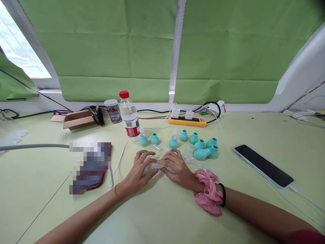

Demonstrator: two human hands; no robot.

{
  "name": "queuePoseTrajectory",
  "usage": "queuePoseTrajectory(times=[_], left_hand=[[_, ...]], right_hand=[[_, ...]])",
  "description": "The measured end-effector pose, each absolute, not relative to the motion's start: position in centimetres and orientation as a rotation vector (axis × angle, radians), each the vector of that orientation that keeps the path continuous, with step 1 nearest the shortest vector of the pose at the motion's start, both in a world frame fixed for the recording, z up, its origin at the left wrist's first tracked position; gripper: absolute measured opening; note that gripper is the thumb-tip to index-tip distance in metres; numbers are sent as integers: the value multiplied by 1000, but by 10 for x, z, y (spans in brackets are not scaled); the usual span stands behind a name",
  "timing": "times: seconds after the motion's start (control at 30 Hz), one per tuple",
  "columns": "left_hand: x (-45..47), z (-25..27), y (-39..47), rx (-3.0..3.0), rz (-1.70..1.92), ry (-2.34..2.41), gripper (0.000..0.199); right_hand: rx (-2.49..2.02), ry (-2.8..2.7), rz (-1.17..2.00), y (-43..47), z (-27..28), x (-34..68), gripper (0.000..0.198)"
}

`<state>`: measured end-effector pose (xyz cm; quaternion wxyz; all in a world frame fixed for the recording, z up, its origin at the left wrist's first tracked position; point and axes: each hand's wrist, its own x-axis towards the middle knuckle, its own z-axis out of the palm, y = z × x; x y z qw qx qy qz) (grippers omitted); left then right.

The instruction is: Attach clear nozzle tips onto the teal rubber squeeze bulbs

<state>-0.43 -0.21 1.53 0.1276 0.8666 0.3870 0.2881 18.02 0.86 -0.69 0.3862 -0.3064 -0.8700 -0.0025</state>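
Observation:
In front of me, my left hand (137, 173) and my right hand (179, 171) meet over a small translucent plastic piece (156, 165). The thumb and fingers of each hand pinch it from either side, and my right fingers partly cover it. Just beyond, several teal rubber bulbs (154, 138) stand on the table. Two of them, one at the left (143, 140) and one in the middle (173, 142), carry clear tops. A teal bulb lying on its side (202, 154) is at the right. Loose clear plastic parts (203, 166) lie beyond my right hand.
A red-capped bottle (130, 118), a printed can (114, 112) and an open cardboard box (79, 119) stand at the back left. An orange power strip (187, 121) has white chargers plugged in. A phone (264, 165) lies right; a blurred device (90, 169) lies left. Cables cross the table.

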Motion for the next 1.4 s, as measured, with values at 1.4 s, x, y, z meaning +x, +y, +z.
queuePoseTrajectory(times=[1.4], left_hand=[[-3, 14, -5, 2337, 920, 1077, 18]], right_hand=[[-680, -2223, 61, 4, -1, 178, 21]])
